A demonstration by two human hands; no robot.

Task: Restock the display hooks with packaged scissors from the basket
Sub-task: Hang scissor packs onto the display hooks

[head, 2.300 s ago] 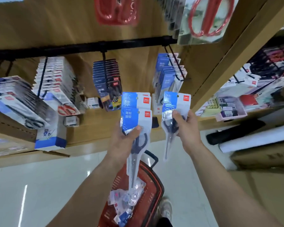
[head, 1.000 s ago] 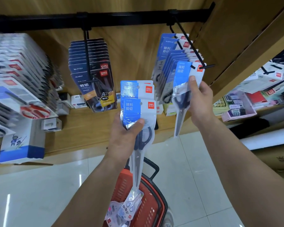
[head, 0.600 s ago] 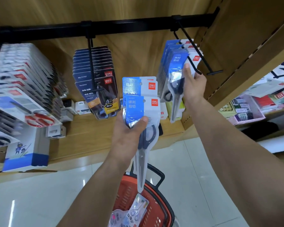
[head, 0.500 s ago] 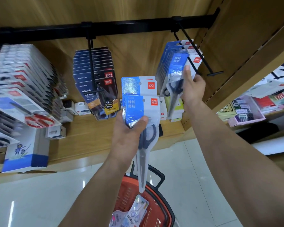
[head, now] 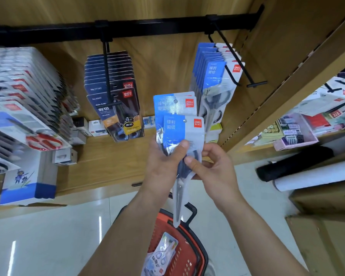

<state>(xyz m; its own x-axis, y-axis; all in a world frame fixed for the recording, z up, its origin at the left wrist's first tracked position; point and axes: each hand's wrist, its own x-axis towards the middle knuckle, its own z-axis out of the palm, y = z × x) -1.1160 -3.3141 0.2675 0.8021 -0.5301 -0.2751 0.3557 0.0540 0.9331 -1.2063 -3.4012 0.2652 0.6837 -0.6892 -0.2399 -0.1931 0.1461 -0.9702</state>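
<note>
**Grip.** The left hand is gripping two packs together, its thumb curling across the face of the front pack and its fingers hidden behind. The rear pack is sitting higher, so its header is showing above the front one. The right hand is pinching the front pack near its right edge. Its thumb is pressing on the dark scissor handles and its fingers are curling behind the plastic.

**Position.** Both packs are being held in front of the shelf, below the right hook and above the basket.

**Orientation.** The front pack's long axis is running near vertical, leaning slightly. Its header is facing up toward the rail and the blade tip is pointing down at the basket. The rear pack's lower half is lying hidden behind the front pack.

**Markings.**
- Each held header is carrying a blue panel with white Chinese characters, a punched hole and a red square reading "deli".
- The hung packs on the right hook are showing the same blue panel and red "deli" mark. They are hanging header up with the handles low.
- The dark packs on the middle hook are reading "No.77757" and "deli". Their smaller print is too blurred to read.
- The loose packs are lying in the basket, and their print is unreadable.
</note>
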